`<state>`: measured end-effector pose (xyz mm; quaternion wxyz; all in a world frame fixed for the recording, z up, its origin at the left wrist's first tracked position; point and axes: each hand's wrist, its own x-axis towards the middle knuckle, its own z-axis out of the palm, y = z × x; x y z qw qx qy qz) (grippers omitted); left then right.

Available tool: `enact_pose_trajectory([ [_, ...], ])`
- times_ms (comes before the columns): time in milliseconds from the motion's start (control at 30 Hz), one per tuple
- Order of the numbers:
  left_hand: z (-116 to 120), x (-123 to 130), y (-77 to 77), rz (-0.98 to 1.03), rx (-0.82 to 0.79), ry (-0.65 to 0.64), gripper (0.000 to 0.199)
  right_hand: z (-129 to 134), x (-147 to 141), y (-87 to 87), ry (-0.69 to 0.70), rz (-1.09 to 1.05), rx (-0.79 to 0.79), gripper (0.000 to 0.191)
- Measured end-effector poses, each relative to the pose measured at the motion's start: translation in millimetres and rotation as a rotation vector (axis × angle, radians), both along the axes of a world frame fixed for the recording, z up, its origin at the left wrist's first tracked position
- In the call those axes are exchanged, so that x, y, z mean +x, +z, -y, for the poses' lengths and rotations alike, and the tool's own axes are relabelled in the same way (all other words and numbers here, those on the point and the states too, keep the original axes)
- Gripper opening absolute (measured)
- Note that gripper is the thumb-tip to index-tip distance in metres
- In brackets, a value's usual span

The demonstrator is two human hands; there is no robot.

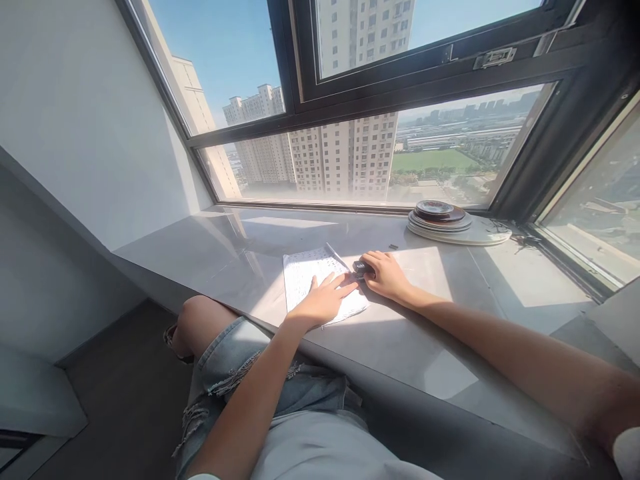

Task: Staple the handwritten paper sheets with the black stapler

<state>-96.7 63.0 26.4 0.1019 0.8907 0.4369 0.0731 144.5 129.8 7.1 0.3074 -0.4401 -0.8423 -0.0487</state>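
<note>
Written-on sheets of paper (pixel 305 270) lie on the windowsill, their right edge lifted or folded up. My left hand (pixel 323 300) rests flat on the lower right part of the sheets, fingers spread, fingertips close to the stapler. At the right edge of the paper, my right hand (pixel 384 273) is closed around a small black stapler (pixel 361 268). Its jaw end points left toward the paper; whether the paper is between its jaws cannot be made out. A small dark strip (pixel 393 247), perhaps staples, lies just beyond my right hand.
A stack of plates (pixel 440 223) stands at the back right, near the window frame (pixel 345 110). Dark, thin items (pixel 525 239) lie in the corner beside it. The grey sill's front edge (pixel 400 383) runs along my lap.
</note>
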Motion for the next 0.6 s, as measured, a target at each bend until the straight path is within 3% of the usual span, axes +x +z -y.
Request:
enact_pose_trajectory([
  [267, -0.3, 0.9, 0.7, -0.005, -0.016, 0.007, 0.059, 2.4, -1.8, 0.0, -0.014, 0.012, 0.041, 0.023],
  [400, -3.0, 0.0, -2.0, -0.008, -0.001, 0.015, 0.059, 6.8, -2.9, 2.9, 0.046, 0.018, 0.052, 0.036],
  [600, -4.1, -1.9, -3.6, -0.006, 0.000, 0.034, 0.056, 3.5, -0.8, 3.7, 0.125, -0.080, -0.029, 0.035],
])
